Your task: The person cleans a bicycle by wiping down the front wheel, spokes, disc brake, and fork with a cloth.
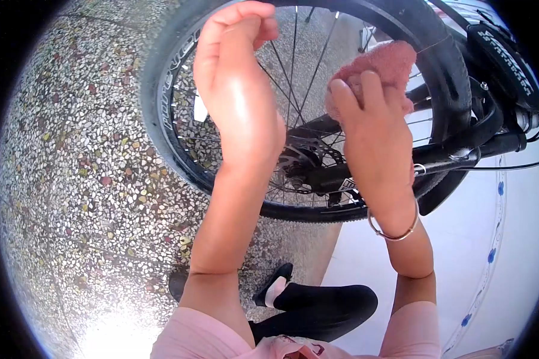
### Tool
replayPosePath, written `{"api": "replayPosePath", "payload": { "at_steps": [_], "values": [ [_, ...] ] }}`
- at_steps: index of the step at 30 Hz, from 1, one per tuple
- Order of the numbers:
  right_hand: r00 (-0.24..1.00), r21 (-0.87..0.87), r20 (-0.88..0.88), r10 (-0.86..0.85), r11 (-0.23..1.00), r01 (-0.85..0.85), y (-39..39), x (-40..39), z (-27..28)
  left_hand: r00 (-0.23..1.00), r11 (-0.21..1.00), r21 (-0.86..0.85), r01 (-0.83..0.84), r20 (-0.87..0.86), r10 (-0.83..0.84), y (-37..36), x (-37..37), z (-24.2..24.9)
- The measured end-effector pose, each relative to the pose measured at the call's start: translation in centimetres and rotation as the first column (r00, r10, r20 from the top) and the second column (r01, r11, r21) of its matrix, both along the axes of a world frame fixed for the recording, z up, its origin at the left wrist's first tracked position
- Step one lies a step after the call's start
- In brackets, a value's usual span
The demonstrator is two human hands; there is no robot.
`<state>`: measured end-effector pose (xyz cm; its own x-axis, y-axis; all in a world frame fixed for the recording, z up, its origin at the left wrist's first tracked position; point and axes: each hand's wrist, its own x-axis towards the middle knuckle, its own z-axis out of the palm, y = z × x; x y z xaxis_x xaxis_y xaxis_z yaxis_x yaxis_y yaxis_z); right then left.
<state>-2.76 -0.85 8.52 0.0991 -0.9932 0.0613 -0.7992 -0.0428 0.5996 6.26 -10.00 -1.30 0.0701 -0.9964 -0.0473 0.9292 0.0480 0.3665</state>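
Observation:
My right hand [374,134], with a bangle [414,224] at the wrist, grips a pink cloth [395,60] bunched under its fingers. The cloth overlaps the spokes and inner side of a black bicycle wheel, close to the fork [443,155]. My left hand [239,84] lies across the upper left of the wheel, its fingers curled inward. What the left fingers hold, if anything, is hidden. Around both hands runs the tyre [156,107], with pale lettering on its sidewall. The hub and disc rotor [299,161] show between my forearms.
Speckled stone flooring [90,179] spreads on the left, with a bright glare at lower left. A white surface with a blue-flowered border [491,256] lies at right. Black bicycle parts [503,60] and a cable fill the upper right. My bent leg [323,308] and shoe are below the wheel.

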Motion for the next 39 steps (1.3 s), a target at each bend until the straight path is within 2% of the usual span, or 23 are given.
{"api": "replayPosePath", "payload": {
  "at_steps": [2, 5, 6, 8, 10, 13, 15, 17, 19, 20, 22, 23, 25, 26, 28, 30, 32, 33, 34, 36, 37, 38, 39],
  "values": [
    [0.999, -0.023, 0.031, -0.013, 1.0, 0.014, 0.3, 0.9, 0.4, 1.0, 1.0, 0.007, -0.027, 0.006, 0.027, -0.3, 1.0, 0.5],
    [0.957, 0.108, 0.286, 0.045, 0.991, -0.079, 0.6, 0.4, 2.1, 0.997, 0.997, -0.001, -0.071, 0.019, 0.071, -0.4, 1.9, 1.3],
    [0.958, 0.102, 0.283, 0.057, 0.991, -0.089, 0.6, 0.6, 2.8, 0.998, 0.997, 0.033, -0.065, -0.003, 0.065, -0.5, 2.1, 1.4],
    [0.811, 0.264, 0.584, -0.023, 0.951, -0.162, 0.3, 1.0, 4.3, 0.997, 0.996, 0.06, -0.066, -0.028, 0.067, -0.8, 2.2, 1.3],
    [0.822, 0.164, 0.567, 0.048, 0.972, -0.17, -0.4, 1.4, 5.3, 0.999, 0.995, 0.088, -0.039, 0.011, 0.038, -0.9, 2.2, 0.8],
    [0.904, -0.208, 0.172, 0.392, 0.911, -0.356, -2.8, 0.8, 6.5, 0.998, 0.995, 0.101, -0.011, 0.057, 0.005, -1.0, 2.3, 0.0],
    [0.923, -0.179, 0.121, 0.365, 0.923, -0.341, -4.4, 0.8, 5.1, 0.997, 0.993, 0.117, 0.008, 0.077, -0.017, -1.0, 2.4, -0.1],
    [0.813, -0.24, 0.148, 0.563, 0.818, -0.523, -6.0, -0.3, 1.0, 0.999, 0.994, 0.111, 0.006, 0.053, -0.012, -1.0, 2.4, -0.2],
    [0.895, -0.065, 0.234, 0.379, 0.925, -0.375, -4.6, 0.7, -2.0, 0.999, 0.994, 0.111, -0.006, 0.032, 0.002, -0.9, 2.2, 0.0],
    [0.9, -0.07, 0.225, 0.373, 0.927, -0.367, -3.9, 1.2, -2.6, 1.0, 0.995, 0.103, 0.004, 0.026, -0.006, -0.8, 2.2, 0.2],
    [0.9, 0.129, 0.41, 0.149, 0.967, -0.219, -2.2, 1.6, -3.0, 0.999, 0.997, 0.071, -0.03, 0.018, 0.029, -0.3, 1.8, 0.6],
    [0.909, 0.119, 0.394, 0.133, 0.974, -0.194, -1.6, 1.7, -2.8, 1.0, 0.997, 0.071, -0.016, -0.015, 0.017, -0.1, 1.4, 0.7],
    [0.699, -0.058, 0.671, 0.247, 0.957, -0.283, -0.2, 1.6, -1.8, 0.997, 0.998, 0.039, 0.05, -0.061, -0.048, 0.9, 1.0, 1.8],
    [0.711, -0.069, 0.66, 0.243, 0.962, -0.265, 0.9, 1.6, -1.0, 0.99, 0.995, 0.013, 0.099, -0.099, -0.097, 1.2, 1.0, 2.3],
    [0.555, -0.08, 0.811, 0.184, 0.975, -0.207, 3.1, 1.6, 0.4, 0.96, 0.978, -0.117, 0.171, -0.202, -0.192, 2.0, 1.4, 3.2],
    [0.535, -0.03, 0.827, 0.173, 0.964, -0.266, 5.2, 0.7, 0.6, 0.975, 0.974, -0.183, 0.135, -0.153, -0.164, 2.6, 1.5, 4.1],
    [0.162, 0.073, 0.986, -0.033, 0.966, -0.246, 8.2, 1.4, -0.2, 0.999, 0.941, -0.337, 0.02, -0.036, -0.035, 3.1, 1.7, 4.6],
    [0.158, 0.083, 0.987, -0.028, 0.933, -0.351, 8.9, 1.3, 0.2, 0.997, 0.919, -0.391, 0.038, -0.041, -0.059, 3.3, 1.9, 4.8],
    [0.15, 0.065, 0.989, -0.013, 0.935, -0.348, 10.0, 1.2, 0.2, 0.997, 0.913, -0.406, 0.045, -0.032, -0.064, 3.5, 2.0, 5.2],
    [0.11, 0.421, 0.906, -0.409, 0.839, -0.345, 12.0, 0.8, -0.5, 0.996, 0.868, -0.49, 0.083, 0.01, -0.09, 4.0, 2.2, 5.9],
    [0.105, 0.496, 0.862, -0.495, 0.784, -0.374, 13.0, 0.2, -1.4, 0.997, 0.837, -0.541, 0.075, 0.046, -0.06, 4.3, 2.2, 6.0],
    [0.067, 0.473, 0.871, -0.487, 0.794, -0.381, 14.3, -0.4, -2.6, 0.994, 0.83, -0.547, 0.106, 0.082, -0.073, 5.1, 1.9, 6.5],
    [0.102, 0.516, 0.846, -0.523, 0.757, -0.401, 15.7, -1.2, -4.0, 0.991, 0.83, -0.549, 0.098, 0.127, -0.034, 6.0, 1.5, 7.1]
  ]
}}
